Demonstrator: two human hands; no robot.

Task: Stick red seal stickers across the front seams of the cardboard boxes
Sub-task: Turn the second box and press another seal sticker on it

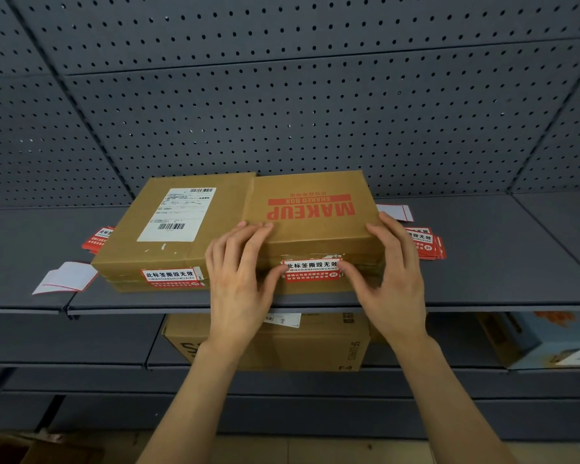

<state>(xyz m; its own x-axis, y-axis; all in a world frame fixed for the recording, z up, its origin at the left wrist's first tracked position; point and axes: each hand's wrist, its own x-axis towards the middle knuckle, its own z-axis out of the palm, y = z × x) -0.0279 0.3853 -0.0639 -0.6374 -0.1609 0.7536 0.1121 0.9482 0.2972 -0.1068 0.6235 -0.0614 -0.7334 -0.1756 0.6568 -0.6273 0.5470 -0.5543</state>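
Mid-frame on the grey shelf [482, 256]: two flat cardboard boxes side by side, touching, front faces turned toward the camera.

Right box [315, 229]: printed in red on the lid "MAKEUP" and "SHARED BOX", upside down from here, tops of the letters pointing at the viewer. Across its front seam, a red seal sticker [312, 271], long axis left to right, level with the shelf edge, reading upright "此标签撕毁无效" on a white band, with a line of small Latin letters beneath and further white print too small to read.

Left hand [238, 272]: released, fingers laid nearly straight on the lid's front edge, thumb pressing the sticker's left end. Right hand [392, 279]: likewise released, fingers draped over the lid's right front corner, thumb pressing the sticker's right end.

Left box [181, 236]: white shipping label [178, 214] with two barcodes on top, text illegible; a second seal sticker [173, 278] with the same heading across its front seam, also lying horizontally.

Right of the boxes, a stack of loose red stickers [427, 244]; more red stickers [98, 239] left of them, and a white backing sheet [66, 277] at the shelf's front left. Perforated grey back panel [282, 95] behind.
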